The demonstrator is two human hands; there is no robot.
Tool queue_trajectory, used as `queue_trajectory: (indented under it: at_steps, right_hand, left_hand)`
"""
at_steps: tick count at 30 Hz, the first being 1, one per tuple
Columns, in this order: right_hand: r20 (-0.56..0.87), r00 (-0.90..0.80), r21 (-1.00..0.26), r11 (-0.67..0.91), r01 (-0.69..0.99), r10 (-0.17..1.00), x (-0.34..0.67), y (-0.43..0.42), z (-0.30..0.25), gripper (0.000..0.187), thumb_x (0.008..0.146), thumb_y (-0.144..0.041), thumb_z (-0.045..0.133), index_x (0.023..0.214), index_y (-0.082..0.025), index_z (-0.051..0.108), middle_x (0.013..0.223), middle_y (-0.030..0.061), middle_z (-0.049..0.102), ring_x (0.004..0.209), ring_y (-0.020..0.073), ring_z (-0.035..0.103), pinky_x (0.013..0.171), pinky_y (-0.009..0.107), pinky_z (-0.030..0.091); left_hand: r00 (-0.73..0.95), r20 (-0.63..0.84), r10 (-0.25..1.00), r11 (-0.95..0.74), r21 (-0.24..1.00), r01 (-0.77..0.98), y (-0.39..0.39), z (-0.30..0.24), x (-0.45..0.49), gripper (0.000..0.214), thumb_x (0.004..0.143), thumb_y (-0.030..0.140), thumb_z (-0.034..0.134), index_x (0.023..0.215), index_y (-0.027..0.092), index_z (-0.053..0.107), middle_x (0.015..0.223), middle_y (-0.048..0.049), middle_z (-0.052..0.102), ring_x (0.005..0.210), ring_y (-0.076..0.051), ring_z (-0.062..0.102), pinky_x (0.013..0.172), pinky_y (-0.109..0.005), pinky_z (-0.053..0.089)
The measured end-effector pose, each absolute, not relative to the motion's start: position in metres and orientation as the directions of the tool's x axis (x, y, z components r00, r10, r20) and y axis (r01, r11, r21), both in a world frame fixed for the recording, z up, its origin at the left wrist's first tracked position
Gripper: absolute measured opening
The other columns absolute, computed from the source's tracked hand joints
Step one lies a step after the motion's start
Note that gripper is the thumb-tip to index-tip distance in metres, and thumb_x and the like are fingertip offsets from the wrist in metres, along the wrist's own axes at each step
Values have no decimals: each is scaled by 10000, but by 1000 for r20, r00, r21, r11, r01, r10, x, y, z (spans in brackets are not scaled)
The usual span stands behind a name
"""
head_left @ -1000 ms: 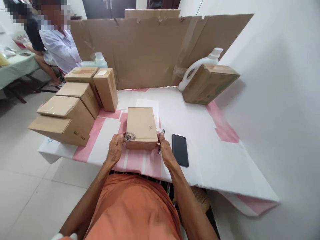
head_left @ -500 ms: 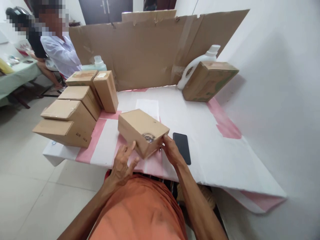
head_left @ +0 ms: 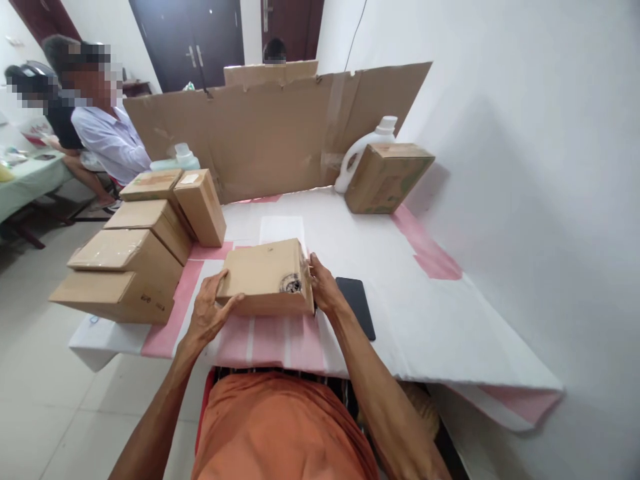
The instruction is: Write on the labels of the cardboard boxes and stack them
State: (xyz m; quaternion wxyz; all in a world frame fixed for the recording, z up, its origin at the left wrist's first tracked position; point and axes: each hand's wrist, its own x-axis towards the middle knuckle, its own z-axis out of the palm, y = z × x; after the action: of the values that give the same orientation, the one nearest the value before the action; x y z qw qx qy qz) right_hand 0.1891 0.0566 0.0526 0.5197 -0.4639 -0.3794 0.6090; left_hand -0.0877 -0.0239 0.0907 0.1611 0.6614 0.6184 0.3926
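Observation:
A brown cardboard box [head_left: 257,270] with a dark round mark near its right corner lies in front of me on the cloth-covered table. My left hand [head_left: 207,312] grips its left end, thumb along the near side and fingers at the left edge. At the opposite end, my right hand [head_left: 325,285] holds the box's right side; some of its fingertips are hidden. Just right of that hand lies a black phone or tablet [head_left: 357,310]. Behind the box, a white sheet [head_left: 281,228] lies flat on the cloth.
Several cardboard boxes [head_left: 125,250] stand along the table's left side. A tall cardboard panel [head_left: 270,137] closes off the back. At the back right, a white jug [head_left: 357,147] stands behind another box [head_left: 387,177], near the wall [head_left: 525,200]. Seated people [head_left: 103,133] are beyond the left.
The box has turned so its long side faces me. My left hand has moved left from the near side onto its left end. The view has tilted up slightly.

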Motion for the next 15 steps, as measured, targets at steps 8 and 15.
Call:
queue_trajectory:
  at_steps: [8,15]
  right_hand:
    - [-111,-244,-805,-231,-547,964,218,46,82,664,844,-821,548,1059,-217,720,1277,145,720,1301,369,632,1111,546,501]
    - [-292,-323,-923,-354,-152,900,208,95,93,486,883,-639,659,953,-163,725,1130,157,769,1007,295,748,903,439,603]
  left_hand:
    - [-266,5,964,112,898,425,-85,105,-60,496,862,603,670,1186,248,548,994,-56,666,755,-217,718,628,-366,617]
    - [65,-356,932,348,931,113,-143,111,-51,503,826,697,674,963,238,519,778,-14,668,576,-165,666,519,-276,531]
